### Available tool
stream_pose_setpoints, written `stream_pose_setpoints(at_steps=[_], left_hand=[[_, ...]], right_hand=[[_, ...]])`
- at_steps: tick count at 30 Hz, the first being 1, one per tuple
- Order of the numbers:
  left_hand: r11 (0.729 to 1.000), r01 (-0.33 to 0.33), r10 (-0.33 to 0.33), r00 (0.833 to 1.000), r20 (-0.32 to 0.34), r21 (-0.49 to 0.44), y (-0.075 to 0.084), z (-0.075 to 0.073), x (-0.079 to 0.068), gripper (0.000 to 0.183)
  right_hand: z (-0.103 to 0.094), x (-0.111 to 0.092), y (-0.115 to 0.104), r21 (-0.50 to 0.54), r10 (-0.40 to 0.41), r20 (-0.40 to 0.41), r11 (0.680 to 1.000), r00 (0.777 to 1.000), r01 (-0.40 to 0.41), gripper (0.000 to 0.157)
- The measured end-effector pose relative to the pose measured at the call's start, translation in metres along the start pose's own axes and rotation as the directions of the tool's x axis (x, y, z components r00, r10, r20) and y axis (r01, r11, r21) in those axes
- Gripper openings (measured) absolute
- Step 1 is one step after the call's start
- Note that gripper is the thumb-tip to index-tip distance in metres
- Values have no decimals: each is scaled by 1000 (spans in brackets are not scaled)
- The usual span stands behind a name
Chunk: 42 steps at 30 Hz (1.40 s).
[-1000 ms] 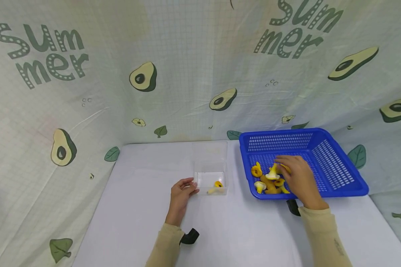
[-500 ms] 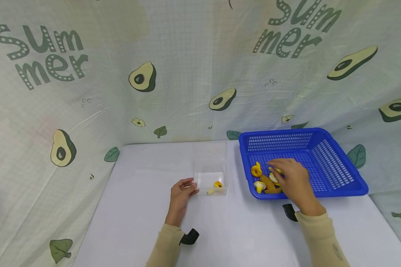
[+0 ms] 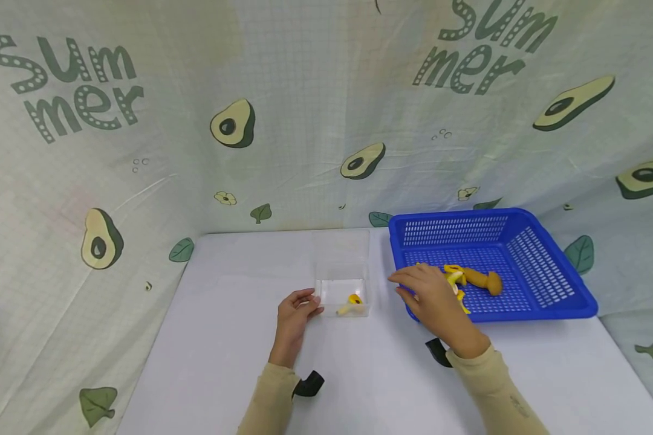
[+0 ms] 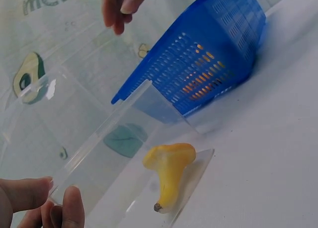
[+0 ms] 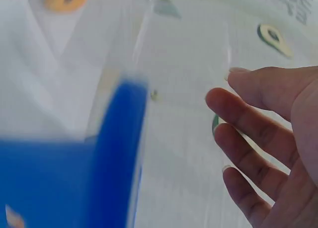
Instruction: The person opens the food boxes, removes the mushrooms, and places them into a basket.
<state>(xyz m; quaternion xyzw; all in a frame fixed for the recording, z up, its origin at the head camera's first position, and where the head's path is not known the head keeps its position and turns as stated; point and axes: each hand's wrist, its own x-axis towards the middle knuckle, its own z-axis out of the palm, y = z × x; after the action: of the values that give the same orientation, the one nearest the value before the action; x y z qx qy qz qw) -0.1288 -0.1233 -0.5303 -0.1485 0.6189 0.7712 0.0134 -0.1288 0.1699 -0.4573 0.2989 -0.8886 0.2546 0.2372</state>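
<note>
My left hand (image 3: 296, 317) pinches the left wall of a clear plastic box (image 3: 326, 275) between thumb and fingers. Inside the box lies a yellow mushroom (image 4: 171, 171), trumpet-shaped with a dark stem tip. Above the left rim of a blue basket (image 3: 544, 241) hovers my right hand (image 3: 432, 299). Its thumb and fingers are apart in the right wrist view, with nothing seen between them. Yellow mushrooms (image 3: 456, 279) and a brown mushroom (image 3: 481, 280) lie in the basket. The right hand hides the basket's left front part.
The box stands on a white table (image 3: 223, 362) left of the basket, its clear lid (image 3: 341, 244) opened toward the back. Behind the table hangs a cloth (image 3: 294, 121) printed with avocados and lettering.
My right hand has moved left from inside the basket to above its left rim. A brown mushroom now shows right of that hand. My left hand has kept its place on the box.
</note>
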Motion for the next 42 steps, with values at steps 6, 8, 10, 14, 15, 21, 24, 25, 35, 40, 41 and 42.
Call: stream_pose_setpoints(at_steps=[6,8,10,14,15,21,24,25,35,40,41,42], left_hand=[[1000,2,-2,1000,2,1,1,0,0,39],[1000,5,-5,1000,2,2,1,0,0,40],[1000,7,-7,1000,4,2,1,0,0,40],[1000,0,0,1000,13,-6,1,-1,-1,39],[1000,-1,2,1000,14,-8,1,-1,-1,39],[1000,4,-4,1000,12,-10,0,-1,1,39],[1000,3,-3,1000,17,-9,1,-1,0,40],[1000,2,-2,1000,19,-10,1,0,0,40],[1000,14,-13,1000,20,-15,2,0,-1,38],[1000,10,-10,1000,23,-11,1,-1,-2,38],[1000,11,-11,1000,24,-11,1,-1,-2,38],[1000,11,-11,1000,26,-13,1,-1,-3,38]], right_hand=[[17,12,-17,-5,-7,116,1000,993,7,30],[24,16,-20,-10,-2,158,1000,987,4,30],[30,20,-23,-5,0,185,1000,983,1,30],[43,26,-25,17,-3,216,1000,976,0,30],[46,28,-26,28,-3,226,1000,974,-3,30],[62,37,-27,81,19,315,996,949,-46,28],[67,41,-27,73,29,350,996,936,-58,27],[68,42,-27,70,37,363,995,931,-67,27],[78,49,-24,27,111,469,990,876,-140,28],[83,56,-24,-1,123,524,990,843,-144,27],[84,58,-23,-7,121,537,990,835,-139,28],[84,59,-24,-8,118,550,991,827,-136,27]])
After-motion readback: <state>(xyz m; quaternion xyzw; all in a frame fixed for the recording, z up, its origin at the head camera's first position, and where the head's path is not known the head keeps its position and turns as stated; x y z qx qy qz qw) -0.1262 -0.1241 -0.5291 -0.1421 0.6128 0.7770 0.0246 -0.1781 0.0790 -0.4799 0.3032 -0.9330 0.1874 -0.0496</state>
